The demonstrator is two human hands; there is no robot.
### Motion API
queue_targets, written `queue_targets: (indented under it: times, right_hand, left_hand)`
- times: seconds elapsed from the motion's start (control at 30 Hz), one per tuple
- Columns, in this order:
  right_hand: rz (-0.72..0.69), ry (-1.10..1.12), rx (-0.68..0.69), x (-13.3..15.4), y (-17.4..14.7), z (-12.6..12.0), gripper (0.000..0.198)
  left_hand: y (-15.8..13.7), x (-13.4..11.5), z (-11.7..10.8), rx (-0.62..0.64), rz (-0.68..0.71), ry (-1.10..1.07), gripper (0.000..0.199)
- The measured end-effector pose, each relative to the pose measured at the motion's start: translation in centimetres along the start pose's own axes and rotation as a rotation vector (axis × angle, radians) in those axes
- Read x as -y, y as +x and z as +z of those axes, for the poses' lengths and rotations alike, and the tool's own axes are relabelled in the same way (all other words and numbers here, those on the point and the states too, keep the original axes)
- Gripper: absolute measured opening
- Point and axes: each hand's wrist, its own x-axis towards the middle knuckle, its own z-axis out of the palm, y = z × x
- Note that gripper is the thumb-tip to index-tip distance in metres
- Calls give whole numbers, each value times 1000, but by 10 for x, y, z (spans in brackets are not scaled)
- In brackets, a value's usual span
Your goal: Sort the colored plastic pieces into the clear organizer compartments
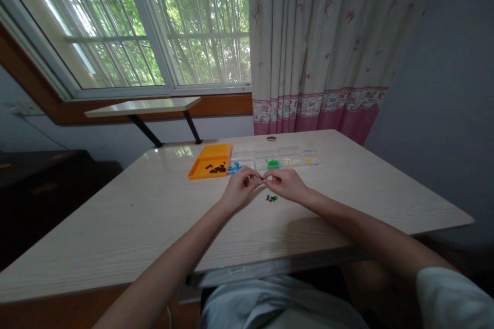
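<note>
My left hand (pixel 242 186) and my right hand (pixel 286 183) meet above the table, fingertips pinched together. Between them is a small dark brown piece (pixel 262 179), mostly hidden by the fingers; its exact kind is too small to make out. Just below my right hand, a little cluster of brown, green and blue pieces (pixel 271 198) lies on the tabletop. Beyond the hands stand clear plastic boxes: one holds blue pieces (pixel 233 167), another green pieces (pixel 272 163), another pale yellow pieces (pixel 290 161). Dark brown pieces (pixel 216 168) lie in an open orange case (pixel 196 169) to the left.
The light wood-grain table (pixel 154 226) reaches toward a window. At its back left rises a small shelf (pixel 146 106) on black legs. A clear box with a few yellow pieces (pixel 309 161) ends the row at right. A curtain (pixel 309 51) hangs behind.
</note>
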Motion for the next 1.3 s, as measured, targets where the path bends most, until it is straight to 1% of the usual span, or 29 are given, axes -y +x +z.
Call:
queue_targets:
  times: [0.13, 0.2, 0.27, 0.37, 0.47, 0.6, 0.83, 1.3]
  right_hand:
    - [9, -10, 29, 2, 1, -2, 16]
    - [7, -4, 71, 2, 2, -6, 17]
    - [-4, 15, 159, 0, 3, -11, 16]
    - [-16, 96, 354, -5, 3, -22, 16]
    - [24, 237, 533, -13, 2, -30, 23]
    - [64, 348, 653, -20, 1, -28, 31]
    - [12, 401, 700, -24, 1, -19, 30]
    - [22, 348, 659, -20, 1, -20, 26]
  left_hand:
    - [0, -1, -1, 18, 25, 24, 19]
    - [0, -1, -4, 16, 43, 41, 18]
    - [0, -2, -7, -14, 53, 50, 16]
    - [0, -3, -13, -91, 71, 50, 15]
    - [-1, -4, -18, -164, 104, 42, 16]
    - [-2, -7, -19, -228, 107, 30, 15]
    - [-1, -9, -18, -236, 105, 21, 14]
    - [-1, -10, -17, -238, 105, 18, 17]
